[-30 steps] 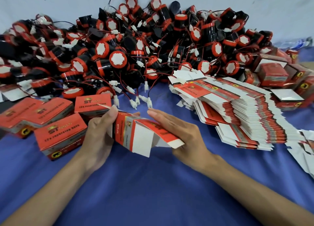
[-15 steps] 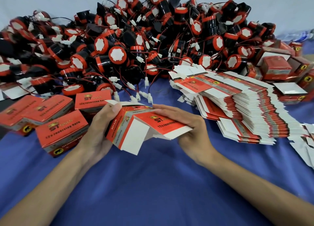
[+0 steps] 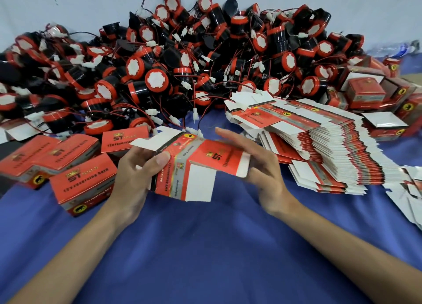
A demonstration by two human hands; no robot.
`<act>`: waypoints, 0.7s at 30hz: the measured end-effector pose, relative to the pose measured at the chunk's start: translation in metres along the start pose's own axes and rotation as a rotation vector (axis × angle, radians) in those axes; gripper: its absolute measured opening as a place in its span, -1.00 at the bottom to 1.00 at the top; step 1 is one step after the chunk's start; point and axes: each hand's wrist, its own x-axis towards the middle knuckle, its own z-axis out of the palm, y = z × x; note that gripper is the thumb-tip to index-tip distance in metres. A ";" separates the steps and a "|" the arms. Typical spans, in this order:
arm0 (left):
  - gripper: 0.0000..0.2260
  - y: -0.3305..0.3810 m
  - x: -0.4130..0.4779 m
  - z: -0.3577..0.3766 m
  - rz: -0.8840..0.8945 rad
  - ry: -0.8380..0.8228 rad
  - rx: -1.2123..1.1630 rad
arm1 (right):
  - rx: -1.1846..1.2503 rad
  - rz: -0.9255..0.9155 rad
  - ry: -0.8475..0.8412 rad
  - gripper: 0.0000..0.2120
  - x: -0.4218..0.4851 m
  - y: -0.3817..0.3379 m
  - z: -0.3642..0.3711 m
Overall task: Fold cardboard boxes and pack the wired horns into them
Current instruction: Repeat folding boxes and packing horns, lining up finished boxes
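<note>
Head view: our left hand (image 3: 134, 176) grips the red-and-white cardboard box (image 3: 201, 160), half-opened with its flaps loose. Our right hand (image 3: 262, 166) touches its other end with straight fingers. Left of the grip lie a few closed red boxes (image 3: 84, 182); right, a thick stack of flat blanks (image 3: 331, 148); beyond, heaped black-and-red wired horns (image 3: 157, 80). We judge most of the work is left.

The left hand (image 3: 134, 173) grips a half-folded box (image 3: 201, 157) above the blue surface (image 3: 205, 246). The right hand (image 3: 262, 166) touches the box's right end with straight fingers. Horns (image 3: 157, 80) are heaped along the far edge, flat boxes (image 3: 319, 144) are stacked toward the right edge, and closed boxes (image 3: 84, 182) lie toward the left edge.
</note>
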 end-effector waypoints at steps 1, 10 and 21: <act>-0.42 -0.001 0.001 0.000 0.039 0.053 -0.002 | -0.053 -0.038 0.020 -0.32 0.000 -0.001 -0.002; -0.39 -0.012 -0.014 0.017 0.447 0.126 0.550 | -1.113 -0.406 -0.149 -0.16 -0.010 -0.005 0.039; -0.44 -0.018 -0.016 0.017 0.638 -0.260 0.426 | -0.382 -0.320 -0.132 -0.41 -0.005 -0.009 0.010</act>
